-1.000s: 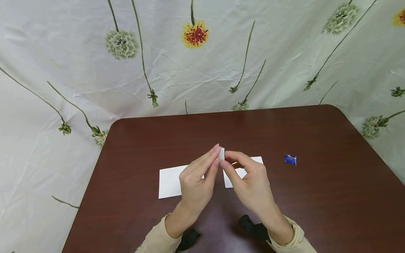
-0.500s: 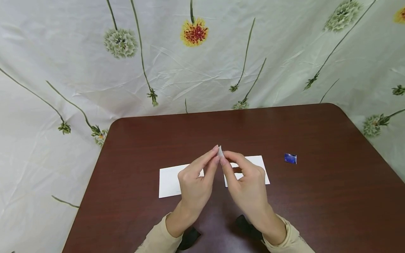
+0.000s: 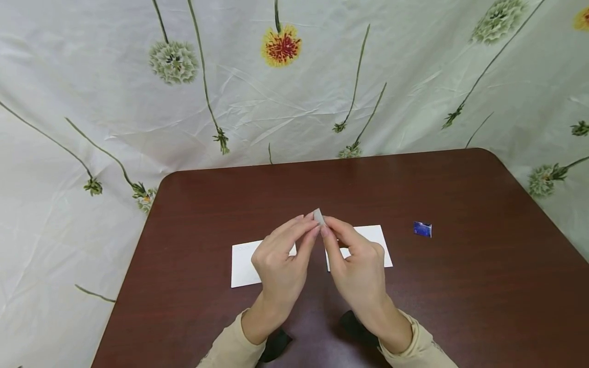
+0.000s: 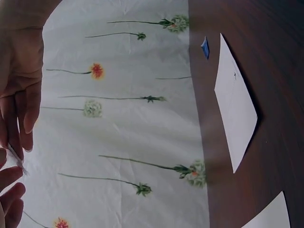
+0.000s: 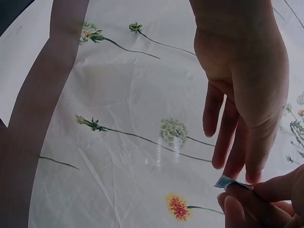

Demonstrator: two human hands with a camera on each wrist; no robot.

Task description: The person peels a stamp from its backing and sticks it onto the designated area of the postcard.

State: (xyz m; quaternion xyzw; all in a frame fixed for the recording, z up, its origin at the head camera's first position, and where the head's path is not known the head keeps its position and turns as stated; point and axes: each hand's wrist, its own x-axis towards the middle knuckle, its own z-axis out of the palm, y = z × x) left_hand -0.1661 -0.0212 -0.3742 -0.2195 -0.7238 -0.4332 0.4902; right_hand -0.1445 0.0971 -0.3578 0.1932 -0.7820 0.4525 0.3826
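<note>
Both hands meet above the middle of the table in the head view. Between their fingertips is a small folded white piece [image 3: 319, 216], thin like paper or cloth; its kind cannot be told. In the right wrist view the piece [image 5: 227, 182] looks bluish and thin. My left hand [image 3: 280, 266] pinches it between thumb and fingers on one side. On the other side my right hand [image 3: 359, 266] pinches its lower end with thumb and forefinger. Two white cards or paper sheets, a left one [image 3: 245, 266] and a right one [image 3: 375, 240], lie on the table beyond the hands, partly hidden.
A small blue packet [image 3: 422, 229] lies right of the sheets on the dark brown table [image 3: 478, 286]. Black objects [image 3: 276, 347] show by the wrists. Flower-printed white cloth [image 3: 294, 112] hangs behind the table.
The white piece has turned and now leans left at its top. The left fingers have shifted slightly down and left around it. The right hand has drawn slightly left.
</note>
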